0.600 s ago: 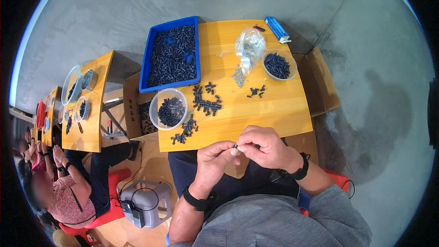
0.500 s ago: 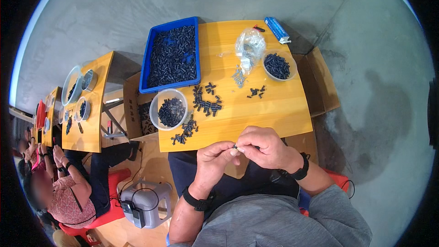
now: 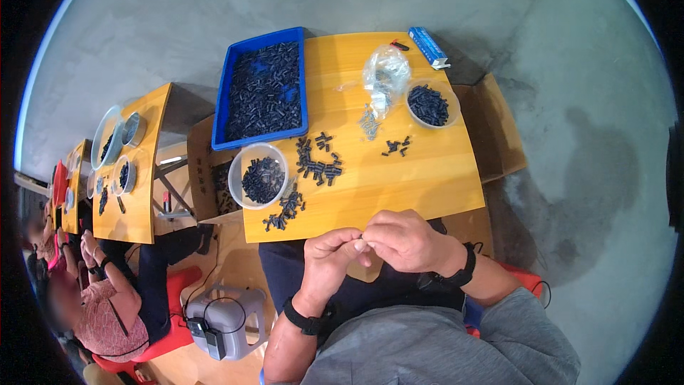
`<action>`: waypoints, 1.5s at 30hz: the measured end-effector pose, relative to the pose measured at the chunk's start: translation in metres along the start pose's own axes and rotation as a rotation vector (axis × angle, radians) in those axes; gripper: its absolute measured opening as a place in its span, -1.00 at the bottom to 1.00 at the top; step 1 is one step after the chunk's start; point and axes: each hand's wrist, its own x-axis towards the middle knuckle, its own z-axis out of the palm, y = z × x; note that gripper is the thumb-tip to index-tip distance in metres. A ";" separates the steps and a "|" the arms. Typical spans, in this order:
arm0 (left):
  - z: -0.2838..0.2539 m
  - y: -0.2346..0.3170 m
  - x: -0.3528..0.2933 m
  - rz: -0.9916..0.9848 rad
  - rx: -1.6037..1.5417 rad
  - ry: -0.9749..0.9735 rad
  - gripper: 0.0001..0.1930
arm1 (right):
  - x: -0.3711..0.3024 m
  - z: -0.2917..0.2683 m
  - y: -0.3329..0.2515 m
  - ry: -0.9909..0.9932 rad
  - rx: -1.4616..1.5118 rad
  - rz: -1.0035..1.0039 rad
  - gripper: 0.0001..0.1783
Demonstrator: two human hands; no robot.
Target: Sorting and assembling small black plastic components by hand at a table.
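Observation:
My left hand (image 3: 330, 260) and my right hand (image 3: 407, 241) meet fingertip to fingertip over my lap, just off the table's near edge. Both are closed in a pinch, and the fingers hide whatever is between them. On the table nearest my left hand lie small black parts (image 3: 285, 210) in a loose pile. Beside that pile stands a clear round tub (image 3: 238, 180) with black pieces in it. More short black cylindrical pieces (image 3: 317, 164) are scattered beyond, and a few others (image 3: 396, 146) lie right of the middle.
A blue tray (image 3: 219, 110) of black pieces fills the far left of the wooden table (image 3: 342, 208). At the right are a clear tub (image 3: 456, 108), a plastic bag (image 3: 385, 71), small silvery parts (image 3: 368, 125) and a blue box (image 3: 429, 47). Left, a person (image 3: 107, 306) sits at another table.
Both hands have stayed together, and my right hand has tipped over slightly. A small dark piece glimpsed at the fingertips before is now covered. The view has shifted a little.

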 end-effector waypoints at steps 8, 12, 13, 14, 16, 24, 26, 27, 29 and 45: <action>0.000 -0.006 0.001 -0.090 0.067 -0.016 -0.92 | -0.008 0.000 0.014 -0.095 0.291 0.221 -0.87; 0.002 -0.007 0.005 -0.090 0.052 0.017 -0.92 | -0.003 -0.015 0.067 -0.099 0.143 0.483 -0.90; 0.004 -0.006 0.006 -0.073 0.058 0.022 -0.92 | -0.004 -0.013 0.090 0.008 0.015 0.547 -0.92; 0.004 -0.006 0.007 -0.055 0.066 0.031 -0.92 | -0.005 -0.012 0.111 0.009 0.015 0.543 -0.92; 0.000 -0.009 0.006 -0.033 0.072 0.043 -0.92 | -0.004 -0.013 0.136 0.084 -0.476 0.422 -0.92; -0.006 -0.011 0.004 -0.001 0.057 0.079 -0.91 | 0.005 -0.004 0.163 -0.095 -0.734 0.466 -0.90; -0.008 -0.010 0.004 0.012 0.060 0.089 -0.90 | 0.008 -0.002 0.167 -0.135 -0.757 0.478 -0.90; -0.008 -0.010 0.005 0.006 0.059 0.096 -0.90 | 0.008 -0.002 0.168 -0.140 -0.774 0.473 -0.90; -0.009 -0.007 0.008 0.019 0.054 0.088 -0.90 | 0.007 -0.001 0.169 -0.151 -0.785 0.470 -0.90; -0.003 0.000 0.009 0.082 0.028 0.100 -0.88 | 0.012 -0.006 0.063 0.195 0.481 0.715 -0.88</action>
